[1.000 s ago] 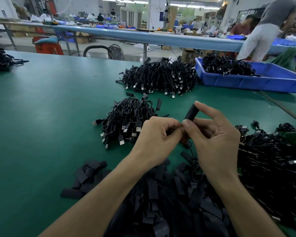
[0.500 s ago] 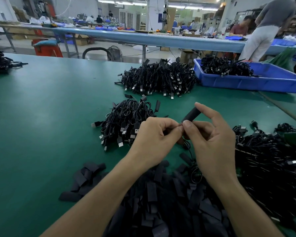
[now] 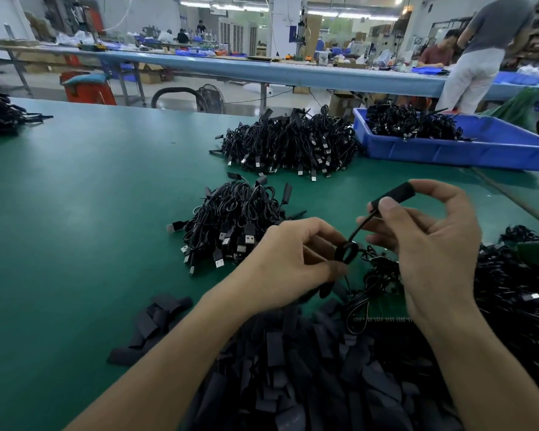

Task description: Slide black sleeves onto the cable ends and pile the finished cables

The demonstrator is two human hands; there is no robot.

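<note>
sleeve point(image 3: 394, 194): black, fitted on one end of the cable point(image 3: 360, 227), raised above the near right part of the bench point(image 3: 75, 197), tilted up to the right.
cable: thin, black, running from the sleeve down-left to a small coil.
right hand point(image 3: 436, 244): thumb and forefinger pinching the sleeve, other fingers loosely spread.
left hand point(image 3: 293, 259): fingers curled, gripping the coil.
loose sleeves point(image 3: 293, 368): flat black heap along the near edge, under both forearms.
small pile point(image 3: 237, 219): sleeved cables, mid-bench, just beyond the left hand.
large pile point(image 3: 290, 144): more cables near the far edge.
tray point(image 3: 448, 150): blue, far right corner, holding cables, just beside the large pile.
tangle point(image 3: 517, 290): black cables at the right edge.
</note>
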